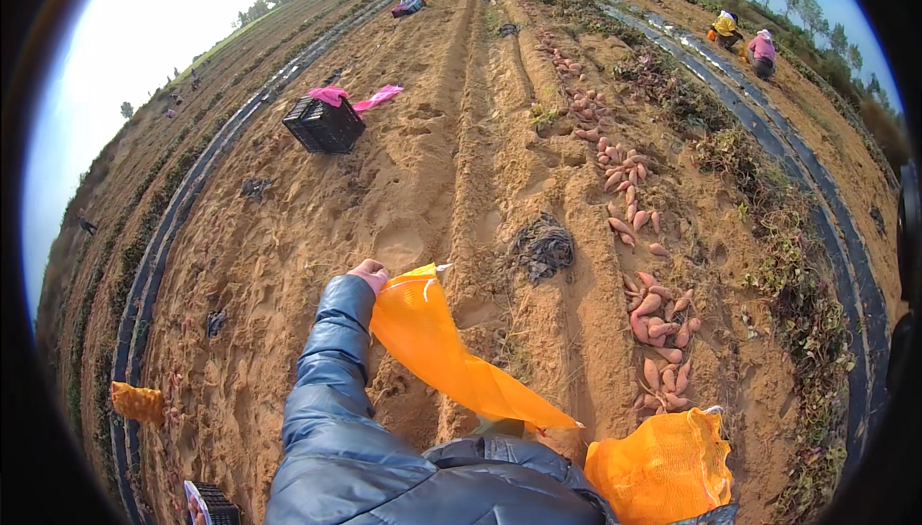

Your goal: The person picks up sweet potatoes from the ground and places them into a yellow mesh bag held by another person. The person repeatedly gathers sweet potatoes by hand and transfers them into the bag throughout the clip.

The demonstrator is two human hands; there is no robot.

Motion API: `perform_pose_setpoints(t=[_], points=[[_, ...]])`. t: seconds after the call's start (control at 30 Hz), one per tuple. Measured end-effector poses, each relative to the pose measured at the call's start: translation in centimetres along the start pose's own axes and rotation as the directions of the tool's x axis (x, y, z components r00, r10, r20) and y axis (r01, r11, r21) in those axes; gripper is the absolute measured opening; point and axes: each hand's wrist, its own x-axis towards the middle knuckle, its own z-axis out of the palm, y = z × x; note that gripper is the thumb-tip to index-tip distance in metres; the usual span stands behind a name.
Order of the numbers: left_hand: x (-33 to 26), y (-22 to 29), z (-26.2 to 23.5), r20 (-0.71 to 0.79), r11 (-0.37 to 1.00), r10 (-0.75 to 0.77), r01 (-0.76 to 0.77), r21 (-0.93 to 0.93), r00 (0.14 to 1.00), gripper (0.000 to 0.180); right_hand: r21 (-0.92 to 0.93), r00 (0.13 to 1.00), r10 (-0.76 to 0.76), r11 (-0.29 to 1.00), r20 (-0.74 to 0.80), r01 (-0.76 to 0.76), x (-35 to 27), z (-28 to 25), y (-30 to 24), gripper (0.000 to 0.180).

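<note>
My left hand is stretched out ahead in a dark blue padded sleeve, fingers closed on the top corner of an orange mesh bag. The bag hangs flat and long, slanting down to the right across my front. A second orange mesh bag, fuller in shape, is bunched at the lower right, close to my body. My right hand does not show; a bit of dark sleeve appears below that second bag. Right of the furrow, several pink sweet potatoes lie in piles on the sandy soil.
A black crate with pink cloth stands ahead to the left. A filled orange bag and another crate are at the lower left. Crumpled dark plastic film lies in the furrow. Vines run along the right; people crouch farther off.
</note>
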Motion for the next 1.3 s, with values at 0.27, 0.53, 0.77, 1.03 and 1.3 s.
perform_pose_setpoints(t=[0.27, 0.53, 0.77, 1.03, 1.3], points=[[5.5, -17.0, 15.9, 0.506, 0.943, 0.119, -0.257, 0.211, 0.854, 0.038, 0.775, 0.949, -0.164, 0.622, 0.271, -0.114, 18.6, 0.3, -41.0, 0.034], [-6.0, -24.9, 15.9, 0.495, 0.726, -0.438, 0.620, -0.296, 0.750, 0.039, 0.891, 0.734, -0.582, 0.036, -0.349, 0.452, 24.2, -6.2, -100.6, 0.027], [-10.3, -24.4, 19.1, 0.574, 0.571, -0.471, 0.728, -0.380, 0.670, 0.040, 0.134, -0.004, -0.589, -0.191, -0.808, 0.972, 10.9, -19.9, -117.2, 0.033], [-1.8, -16.8, 15.4, 0.512, 0.829, -0.218, 0.435, -0.353, 0.831, 0.042, 0.228, 0.249, -0.967, 0.232, -0.046, 0.946, 17.9, -5.8, -104.7, 0.056], [7.7, 17.8, 11.1, 0.394, 0.736, 0.520, -0.163, -0.657, 0.758, 0.043, 0.487, 0.777, -0.389, 0.865, 0.494, 0.124, 15.7, 12.6, -64.2, 0.060]])
